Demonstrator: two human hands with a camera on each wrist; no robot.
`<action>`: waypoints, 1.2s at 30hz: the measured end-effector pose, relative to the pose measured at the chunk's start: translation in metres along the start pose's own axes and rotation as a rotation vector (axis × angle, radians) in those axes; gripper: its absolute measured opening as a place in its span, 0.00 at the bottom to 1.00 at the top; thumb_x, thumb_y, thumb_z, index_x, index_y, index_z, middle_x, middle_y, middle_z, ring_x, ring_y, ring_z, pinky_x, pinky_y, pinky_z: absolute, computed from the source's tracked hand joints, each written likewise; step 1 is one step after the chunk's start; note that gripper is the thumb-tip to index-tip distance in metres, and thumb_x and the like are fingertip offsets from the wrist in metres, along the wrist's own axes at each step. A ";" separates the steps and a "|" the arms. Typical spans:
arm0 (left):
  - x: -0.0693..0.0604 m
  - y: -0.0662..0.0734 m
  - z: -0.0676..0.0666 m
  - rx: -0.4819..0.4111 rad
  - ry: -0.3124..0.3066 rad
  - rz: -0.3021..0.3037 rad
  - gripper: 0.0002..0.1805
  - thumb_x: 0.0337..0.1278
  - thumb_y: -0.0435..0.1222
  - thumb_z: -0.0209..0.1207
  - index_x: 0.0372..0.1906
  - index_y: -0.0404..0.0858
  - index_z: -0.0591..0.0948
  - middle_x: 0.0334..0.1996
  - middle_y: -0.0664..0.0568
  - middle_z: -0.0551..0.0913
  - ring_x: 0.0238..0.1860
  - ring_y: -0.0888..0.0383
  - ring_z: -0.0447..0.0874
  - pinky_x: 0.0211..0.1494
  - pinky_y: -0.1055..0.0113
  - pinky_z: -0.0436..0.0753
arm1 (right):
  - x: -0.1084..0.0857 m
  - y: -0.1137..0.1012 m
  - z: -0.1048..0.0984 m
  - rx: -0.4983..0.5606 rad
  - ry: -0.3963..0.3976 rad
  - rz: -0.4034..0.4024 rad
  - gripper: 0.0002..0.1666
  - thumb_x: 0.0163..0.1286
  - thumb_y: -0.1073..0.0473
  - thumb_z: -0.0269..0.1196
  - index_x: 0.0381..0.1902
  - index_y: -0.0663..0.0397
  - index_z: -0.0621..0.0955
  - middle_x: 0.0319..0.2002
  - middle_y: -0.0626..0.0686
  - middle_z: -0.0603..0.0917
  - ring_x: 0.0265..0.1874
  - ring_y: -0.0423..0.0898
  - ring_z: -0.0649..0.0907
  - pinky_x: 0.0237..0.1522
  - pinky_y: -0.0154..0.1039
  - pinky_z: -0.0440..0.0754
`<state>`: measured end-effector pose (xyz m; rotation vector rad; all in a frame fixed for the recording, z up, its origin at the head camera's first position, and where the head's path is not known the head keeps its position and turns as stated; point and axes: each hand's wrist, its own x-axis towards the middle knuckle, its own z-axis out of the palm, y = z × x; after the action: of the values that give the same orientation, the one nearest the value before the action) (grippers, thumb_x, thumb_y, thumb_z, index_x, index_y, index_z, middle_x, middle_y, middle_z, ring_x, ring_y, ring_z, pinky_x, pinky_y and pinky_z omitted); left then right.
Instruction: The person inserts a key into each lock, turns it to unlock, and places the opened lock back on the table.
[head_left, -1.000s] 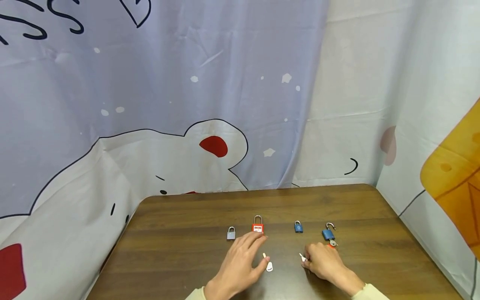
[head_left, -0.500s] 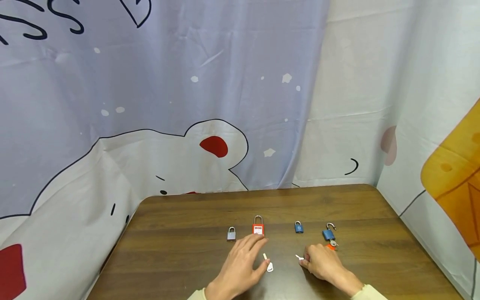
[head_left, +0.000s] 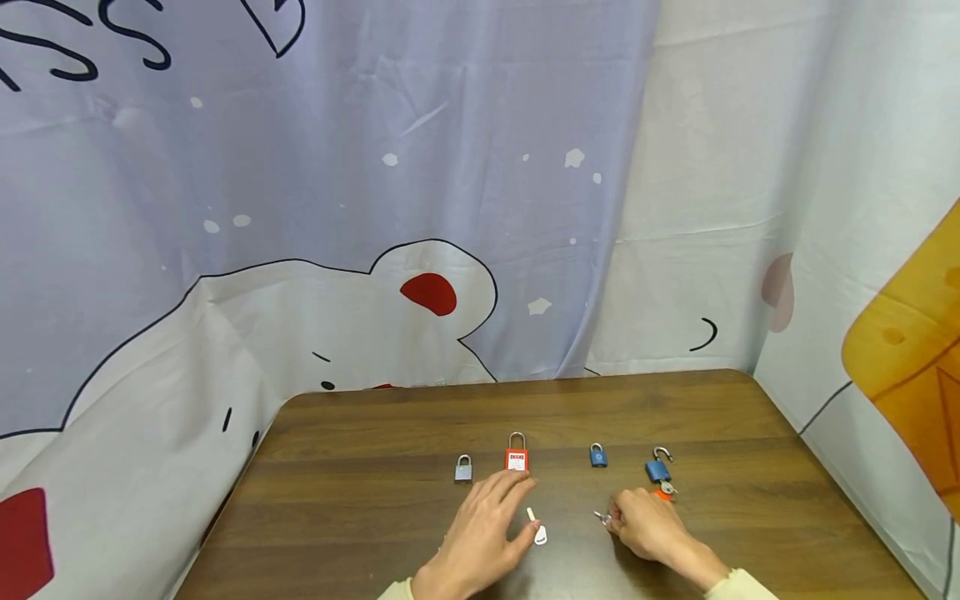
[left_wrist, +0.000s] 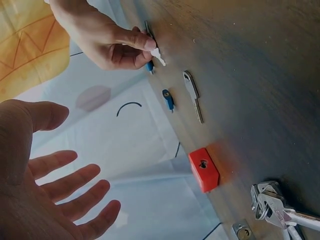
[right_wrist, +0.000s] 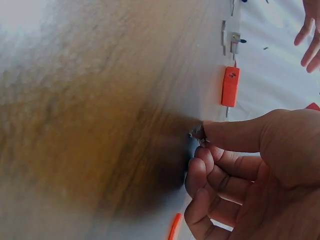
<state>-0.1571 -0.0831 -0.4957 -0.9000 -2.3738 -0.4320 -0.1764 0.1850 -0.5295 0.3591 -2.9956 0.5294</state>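
Observation:
My right hand [head_left: 647, 523] pinches a small silver key [left_wrist: 158, 56] between thumb and fingers, low over the table on the right. My left hand [head_left: 480, 527] has its fingers loosely extended and holds nothing; it hovers over the table just in front of a red padlock [head_left: 517, 460]. On the table beside my left thumb lies another key [head_left: 539, 533] with a pale head. A silver padlock [head_left: 463, 470] and a small blue padlock [head_left: 597, 456] stand with their shackles down. Beyond my right hand lies a blue padlock [head_left: 657, 472] with its shackle swung out.
A round metal piece [head_left: 666, 487] and an orange item [head_left: 663, 496], partly hidden by my right hand, lie against the unlocked blue padlock. The left wrist view shows a bunch of keys [left_wrist: 272, 205] on the wooden table [head_left: 360, 467]. A printed curtain [head_left: 525, 208] hangs behind.
The key in my right hand has turned between the fingers, its tip shifting left and then slightly back. My left hand has hardly moved.

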 end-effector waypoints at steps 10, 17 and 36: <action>0.000 -0.001 -0.002 -0.004 0.015 -0.010 0.27 0.51 0.45 0.67 0.57 0.44 0.78 0.56 0.55 0.80 0.58 0.56 0.78 0.57 0.60 0.79 | 0.004 -0.004 -0.016 0.028 0.022 -0.018 0.17 0.54 0.58 0.73 0.18 0.39 0.75 0.15 0.36 0.70 0.18 0.34 0.69 0.21 0.34 0.67; 0.006 -0.002 -0.006 -0.044 0.025 -0.051 0.26 0.52 0.44 0.67 0.57 0.43 0.78 0.56 0.55 0.80 0.56 0.56 0.79 0.58 0.59 0.79 | 0.010 -0.017 -0.039 0.073 0.084 -0.038 0.12 0.56 0.58 0.72 0.22 0.39 0.78 0.19 0.36 0.74 0.20 0.31 0.69 0.24 0.30 0.68; 0.032 0.006 -0.030 -0.321 0.020 -0.243 0.24 0.60 0.45 0.62 0.61 0.45 0.77 0.58 0.56 0.81 0.61 0.57 0.78 0.62 0.58 0.78 | 0.007 -0.059 -0.098 0.125 0.334 -0.321 0.14 0.55 0.59 0.74 0.25 0.37 0.78 0.23 0.29 0.73 0.24 0.25 0.71 0.27 0.28 0.71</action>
<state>-0.1610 -0.0770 -0.4524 -0.7364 -2.4447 -0.9340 -0.1657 0.1634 -0.4169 0.6726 -2.5264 0.6675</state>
